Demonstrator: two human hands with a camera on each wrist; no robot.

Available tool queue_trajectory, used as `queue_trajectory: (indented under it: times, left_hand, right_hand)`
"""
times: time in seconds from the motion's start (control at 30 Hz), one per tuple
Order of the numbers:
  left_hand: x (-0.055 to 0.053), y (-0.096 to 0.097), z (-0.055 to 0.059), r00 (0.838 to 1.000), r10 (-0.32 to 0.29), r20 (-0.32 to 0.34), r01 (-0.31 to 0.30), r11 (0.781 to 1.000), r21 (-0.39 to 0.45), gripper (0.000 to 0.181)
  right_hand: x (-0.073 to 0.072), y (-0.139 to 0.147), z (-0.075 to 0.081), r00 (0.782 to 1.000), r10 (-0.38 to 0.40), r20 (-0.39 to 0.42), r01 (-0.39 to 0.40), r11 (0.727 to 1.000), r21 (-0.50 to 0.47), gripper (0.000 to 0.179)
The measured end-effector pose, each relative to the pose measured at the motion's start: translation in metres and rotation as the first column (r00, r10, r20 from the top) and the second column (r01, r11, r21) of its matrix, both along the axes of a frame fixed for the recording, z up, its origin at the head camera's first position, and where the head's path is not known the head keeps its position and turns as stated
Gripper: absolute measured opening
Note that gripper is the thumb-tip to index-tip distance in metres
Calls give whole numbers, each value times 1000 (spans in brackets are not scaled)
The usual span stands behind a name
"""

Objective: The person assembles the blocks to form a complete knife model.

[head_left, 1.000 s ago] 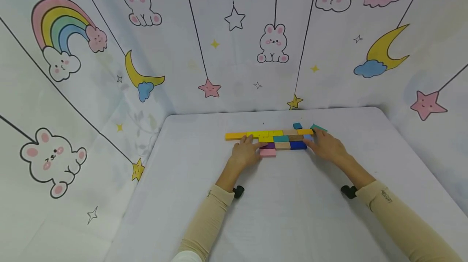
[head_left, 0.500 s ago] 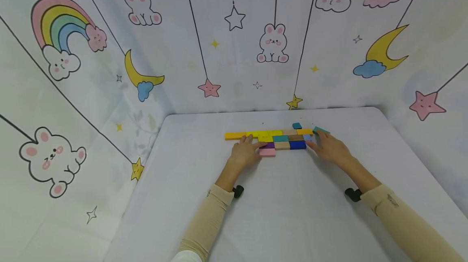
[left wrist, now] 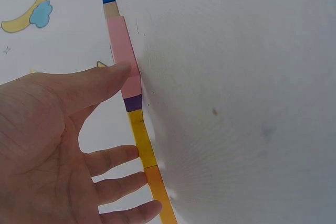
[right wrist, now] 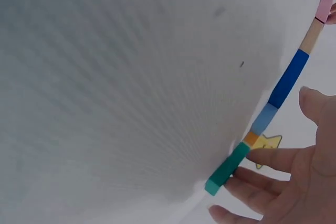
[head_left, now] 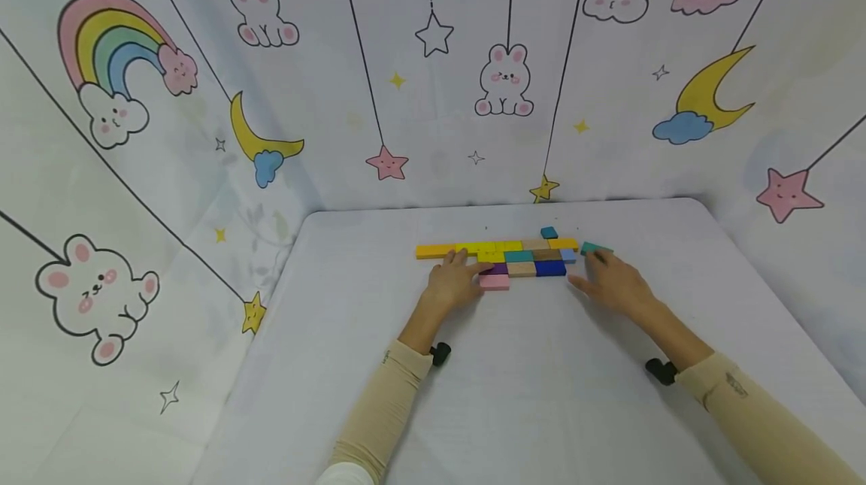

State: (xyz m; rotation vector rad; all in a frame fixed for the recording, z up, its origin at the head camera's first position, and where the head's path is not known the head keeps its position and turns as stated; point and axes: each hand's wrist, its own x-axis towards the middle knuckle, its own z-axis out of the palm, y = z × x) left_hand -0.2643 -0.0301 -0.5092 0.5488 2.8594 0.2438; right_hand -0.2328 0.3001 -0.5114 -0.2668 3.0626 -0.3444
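Flat coloured blocks lie side by side in staggered rows near the far edge of the table. My left hand (head_left: 452, 286) rests at their left part, fingers spread along the yellow blocks (left wrist: 143, 139) and the orange block (left wrist: 161, 195). Its thumb touches the pink block (left wrist: 122, 45), which lies at the near side of the purple block (head_left: 497, 269). At the right end, my right hand (head_left: 617, 282) has its fingertips at a teal block (right wrist: 229, 167), set at a slant and apart from the rows. The right thumb stands away from the dark blue block (head_left: 551, 268).
A small teal-blue block (head_left: 549, 232) lies behind the rows. The white table (head_left: 521, 380) stretches toward me, and a cloth wall (head_left: 440, 131) printed with rabbits, stars and rainbows rises behind it. Dark wrist cameras (head_left: 661, 371) hang at both sleeves.
My right hand has shifted right and slightly toward me. The slanted teal block has slid right and nearer, opening a gap beside the rows. My left hand has stayed in place.
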Motion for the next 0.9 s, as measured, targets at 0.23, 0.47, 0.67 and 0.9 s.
queue_trajectory:
  times: [0.23, 0.47, 0.67, 0.9]
  left_hand:
    - [1, 1, 2, 1000, 14, 13, -14, 1000, 10, 54]
    - [2, 1, 1, 1000, 18, 5, -18, 1000, 3, 54]
    - [1, 3, 0, 1000, 16, 2, -16, 1000, -8, 54]
    - [1, 2, 2, 1000, 11, -6, -11, 1000, -19, 55]
  right_hand:
    - [9, -2, 0, 999, 33, -18, -32, 999, 29, 82]
    - [15, -6, 0, 998, 44, -33, -43, 998, 54, 81]
    - [19, -4, -5, 994, 64, -87, -58, 996, 72, 78]
    - [26, -3, -6, 993, 71, -93, -64, 995, 73, 74]
